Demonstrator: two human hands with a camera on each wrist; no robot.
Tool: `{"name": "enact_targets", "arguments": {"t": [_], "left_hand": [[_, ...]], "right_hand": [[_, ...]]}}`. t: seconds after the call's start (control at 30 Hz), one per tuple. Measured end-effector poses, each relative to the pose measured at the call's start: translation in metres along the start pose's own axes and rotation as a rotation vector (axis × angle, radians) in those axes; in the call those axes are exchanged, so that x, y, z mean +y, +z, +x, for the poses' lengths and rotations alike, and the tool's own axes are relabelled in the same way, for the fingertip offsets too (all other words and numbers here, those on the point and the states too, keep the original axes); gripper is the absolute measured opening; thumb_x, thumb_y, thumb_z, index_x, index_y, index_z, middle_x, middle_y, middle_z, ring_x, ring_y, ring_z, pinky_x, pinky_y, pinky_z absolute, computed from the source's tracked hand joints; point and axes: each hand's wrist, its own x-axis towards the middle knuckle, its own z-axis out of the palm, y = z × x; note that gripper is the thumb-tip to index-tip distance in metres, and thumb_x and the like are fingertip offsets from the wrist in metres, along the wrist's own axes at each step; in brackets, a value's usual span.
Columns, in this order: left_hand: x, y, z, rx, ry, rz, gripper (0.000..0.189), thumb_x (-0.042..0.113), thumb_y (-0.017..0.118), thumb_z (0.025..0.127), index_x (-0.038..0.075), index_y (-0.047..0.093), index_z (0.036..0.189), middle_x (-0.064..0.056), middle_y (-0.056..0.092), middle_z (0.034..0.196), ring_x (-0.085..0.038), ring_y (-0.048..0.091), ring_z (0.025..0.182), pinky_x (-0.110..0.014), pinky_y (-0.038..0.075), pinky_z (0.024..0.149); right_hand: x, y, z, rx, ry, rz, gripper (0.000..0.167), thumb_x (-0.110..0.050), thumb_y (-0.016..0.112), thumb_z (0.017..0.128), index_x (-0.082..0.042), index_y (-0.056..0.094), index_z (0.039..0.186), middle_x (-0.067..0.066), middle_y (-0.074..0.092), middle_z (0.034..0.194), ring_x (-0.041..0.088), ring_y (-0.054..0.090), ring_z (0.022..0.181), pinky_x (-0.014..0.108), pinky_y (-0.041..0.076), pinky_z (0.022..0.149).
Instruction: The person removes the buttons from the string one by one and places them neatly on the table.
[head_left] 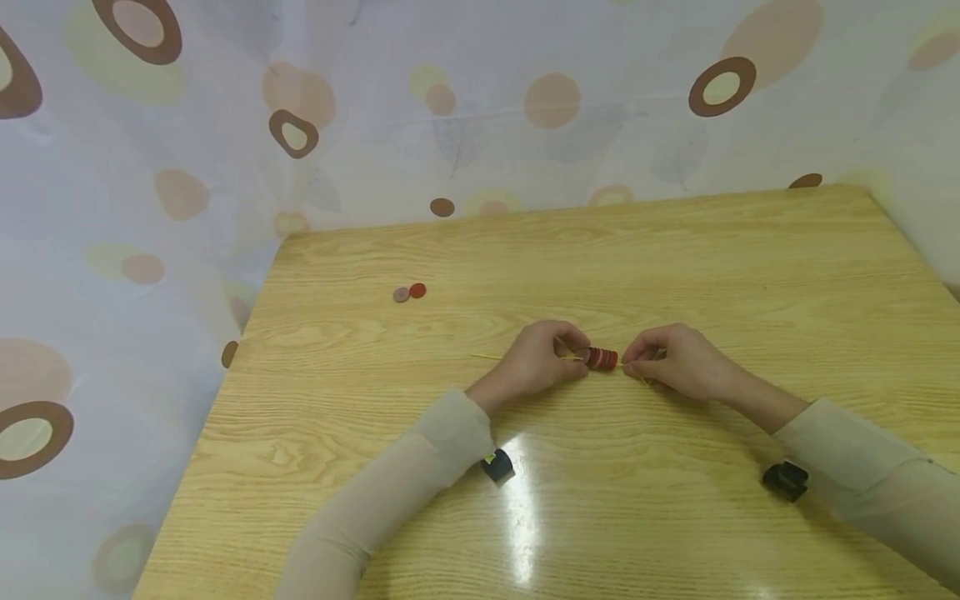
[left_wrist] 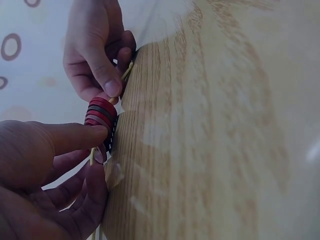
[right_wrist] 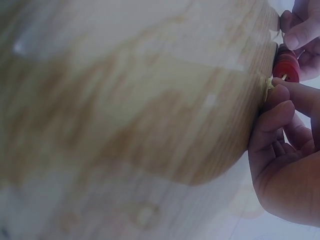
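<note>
A row of red, dark and pinkish buttons point(head_left: 602, 358) is threaded face to face on a yellow cord point(head_left: 486, 357). My left hand point(head_left: 536, 358) grips the left end of the row between thumb and fingers, and the cord's tail runs out to the left behind it. On the other side, my right hand point(head_left: 678, 360) pinches the cord just beyond the last red button. In the right wrist view that red button point(right_wrist: 286, 71) faces the camera with the cord coming out of its hole. A bit of cord also hangs below the right fingertips point(head_left: 632, 367).
Two loose buttons, one pinkish point(head_left: 401, 294) and one red point(head_left: 417, 290), lie side by side on the wooden table point(head_left: 600, 267), farther back and left of the hands. Patterned curtain point(head_left: 495, 142) hangs behind the table. Dark devices point(head_left: 785, 481) are worn at both wrists.
</note>
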Motion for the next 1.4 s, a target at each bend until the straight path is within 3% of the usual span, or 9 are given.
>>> {"name": "enact_targets", "arguments": {"t": [0.27, 0.8, 1.4], "left_hand": [[-0.0012, 0.0002, -0.0011, 0.016, 0.005, -0.016, 0.025, 0.010, 0.080, 0.086, 0.011, 0.073, 0.110, 0.009, 0.069, 0.097, -0.010, 0.059, 0.087, -0.022, 0.049, 0.076], [-0.0005, -0.0022, -0.0032, 0.007, -0.028, -0.205, 0.029, 0.003, 0.078, 0.087, 0.005, 0.070, 0.115, 0.003, 0.071, 0.102, -0.008, 0.067, 0.091, -0.023, 0.054, 0.077], [-0.0030, -0.0043, -0.0047, 0.026, -0.029, -0.221, 0.028, 0.004, 0.079, 0.087, 0.005, 0.070, 0.113, 0.003, 0.071, 0.102, -0.008, 0.067, 0.091, -0.023, 0.055, 0.077]], "right_hand": [[-0.0006, 0.0004, -0.0006, 0.001, -0.006, 0.006, 0.012, -0.014, 0.071, 0.095, -0.003, 0.072, 0.100, 0.003, 0.066, 0.083, 0.014, 0.059, 0.061, 0.027, 0.051, 0.053], [0.0008, -0.0001, -0.0005, -0.010, 0.009, -0.007, 0.013, -0.013, 0.070, 0.095, -0.002, 0.071, 0.102, 0.004, 0.066, 0.083, 0.015, 0.059, 0.063, 0.028, 0.052, 0.055], [0.0012, -0.0025, -0.0005, -0.005, 0.008, -0.012, 0.012, -0.013, 0.070, 0.095, -0.002, 0.072, 0.101, 0.003, 0.066, 0.083, 0.015, 0.059, 0.062, 0.028, 0.052, 0.054]]}}
